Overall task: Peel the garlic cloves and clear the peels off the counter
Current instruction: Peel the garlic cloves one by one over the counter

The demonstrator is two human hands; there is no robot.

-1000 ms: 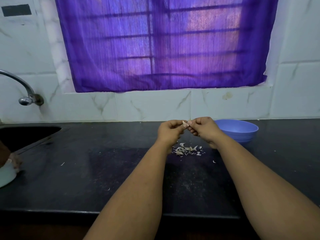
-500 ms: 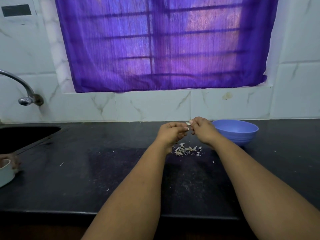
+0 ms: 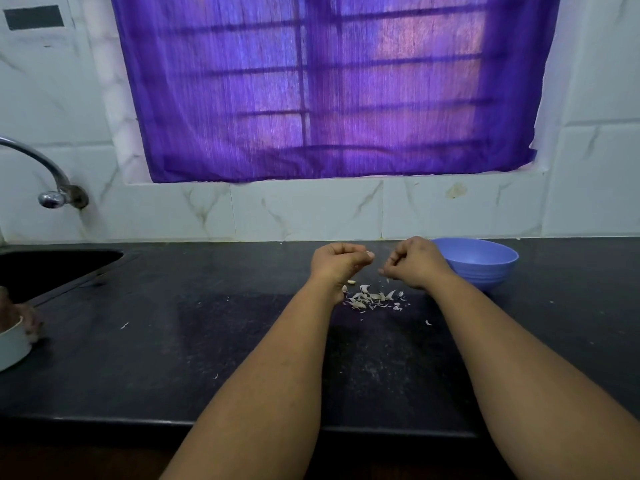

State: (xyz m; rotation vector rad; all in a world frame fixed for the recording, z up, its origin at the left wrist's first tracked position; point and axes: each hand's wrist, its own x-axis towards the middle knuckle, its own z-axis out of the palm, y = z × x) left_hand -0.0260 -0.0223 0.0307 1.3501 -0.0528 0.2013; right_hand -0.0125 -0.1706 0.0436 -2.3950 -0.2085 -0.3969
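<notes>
My left hand (image 3: 341,261) pinches a small pale garlic clove (image 3: 370,253) at its fingertips, above the black counter (image 3: 207,341). My right hand (image 3: 417,263) hovers a short gap to the right with its fingers curled. Its fingertips are pinched together on what looks like a thin sliver of peel. Below and between the hands lies a loose pile of garlic peels (image 3: 372,299). One peeled clove (image 3: 351,282) rests on the counter just under my left wrist. A blue bowl (image 3: 485,268) stands right behind my right hand.
A few stray peel flakes (image 3: 428,322) lie around the pile and toward the left (image 3: 124,326). A dark sink (image 3: 52,268) and a metal tap (image 3: 52,197) are at far left. Another person's hand holds a white bowl (image 3: 12,344) at the left edge.
My hands were together on the clove; now they have pulled apart, the left keeping the clove and the right moving right and slightly down. The white bowl at left shifted.
</notes>
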